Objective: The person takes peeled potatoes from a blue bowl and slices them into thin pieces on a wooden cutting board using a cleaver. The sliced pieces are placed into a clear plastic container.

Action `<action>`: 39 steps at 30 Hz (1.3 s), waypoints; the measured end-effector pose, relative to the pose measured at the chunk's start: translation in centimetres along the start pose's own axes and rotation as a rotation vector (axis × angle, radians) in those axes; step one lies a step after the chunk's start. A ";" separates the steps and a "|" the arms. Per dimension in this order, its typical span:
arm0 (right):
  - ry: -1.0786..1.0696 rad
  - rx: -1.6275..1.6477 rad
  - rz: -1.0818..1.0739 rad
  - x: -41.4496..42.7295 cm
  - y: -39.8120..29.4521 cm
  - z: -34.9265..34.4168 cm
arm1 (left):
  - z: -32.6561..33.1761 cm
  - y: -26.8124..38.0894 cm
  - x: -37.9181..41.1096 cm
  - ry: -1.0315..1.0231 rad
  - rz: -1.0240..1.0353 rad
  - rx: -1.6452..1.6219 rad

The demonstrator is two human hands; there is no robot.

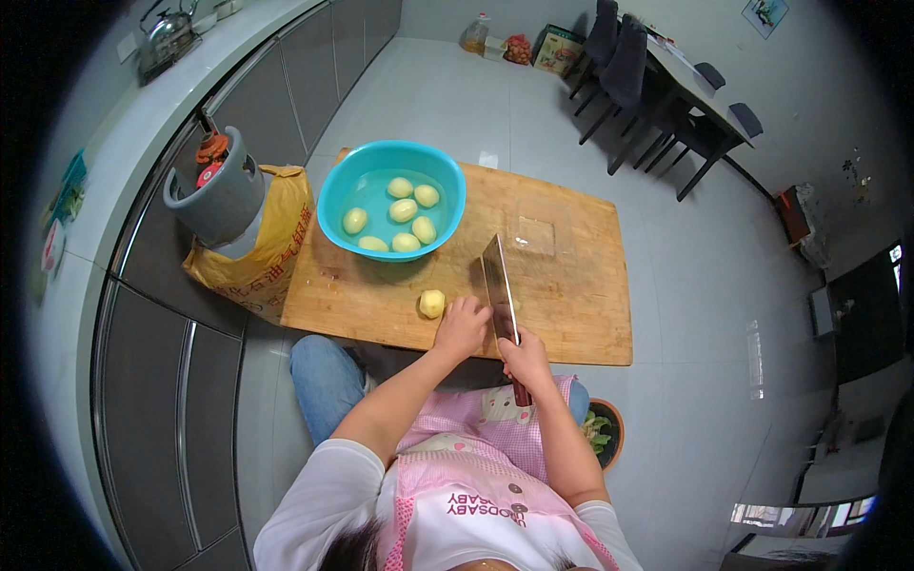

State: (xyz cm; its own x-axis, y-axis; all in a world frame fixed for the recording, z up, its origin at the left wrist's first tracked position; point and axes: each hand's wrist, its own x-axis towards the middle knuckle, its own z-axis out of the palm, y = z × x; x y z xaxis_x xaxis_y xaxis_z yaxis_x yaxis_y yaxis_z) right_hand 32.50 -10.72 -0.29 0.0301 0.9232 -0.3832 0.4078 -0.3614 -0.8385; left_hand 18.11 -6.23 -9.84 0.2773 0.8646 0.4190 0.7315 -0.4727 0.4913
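My right hand (pixel 527 358) grips the dark handle of a cleaver (pixel 502 292). The broad blade stands on edge over a wooden board (pixel 571 314) and points away from me. Close to the blade's left side, my left hand (pixel 464 326) rests on the board with curled fingers; whatever is beneath them is hidden. A pale yellow piece (pixel 518 305) shows partly, just right of the blade. Left of my left hand lies a peeled potato (pixel 432 303). Several more peeled potatoes (pixel 403 210) sit in water in a turquoise plastic basin (pixel 330 232) at the board's far left.
A clear plastic container (pixel 537 235) stands on the board's far right part. To the left are a gas cylinder (pixel 221 203), a yellow sack (pixel 282 246) and kitchen cabinets (pixel 143 371). A pot with greens (pixel 607 432) is by my right knee. Chairs (pixel 621 68) and a table stand farther off.
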 end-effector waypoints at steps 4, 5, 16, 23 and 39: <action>-0.005 -0.002 0.005 0.2 -0.2 0.1 | 0.0 0.0 0.0 -0.012 -0.009 0.001; 0.001 -0.015 0.001 0.3 -0.2 0.2 | 0.0 -0.1 0.0 -0.015 -0.013 -0.003; 0.011 0.080 0.005 0.3 -0.3 -0.1 | -0.4 0.3 0.3 0.016 -0.026 -0.028; 0.018 0.043 -0.009 -0.3 -0.6 -0.1 | -0.1 0.1 0.2 0.045 -0.016 -0.029; 0.021 0.017 -0.008 0.8 0.0 0.3 | -0.2 0.1 0.3 0.016 -0.016 -0.001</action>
State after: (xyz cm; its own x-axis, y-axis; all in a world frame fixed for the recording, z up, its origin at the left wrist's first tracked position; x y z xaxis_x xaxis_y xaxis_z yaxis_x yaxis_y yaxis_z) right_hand 32.23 -9.98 -0.73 0.0459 0.9283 -0.3690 0.3922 -0.3564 -0.8480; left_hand 18.14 -6.02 -9.47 0.2555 0.8693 0.4232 0.7354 -0.4589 0.4986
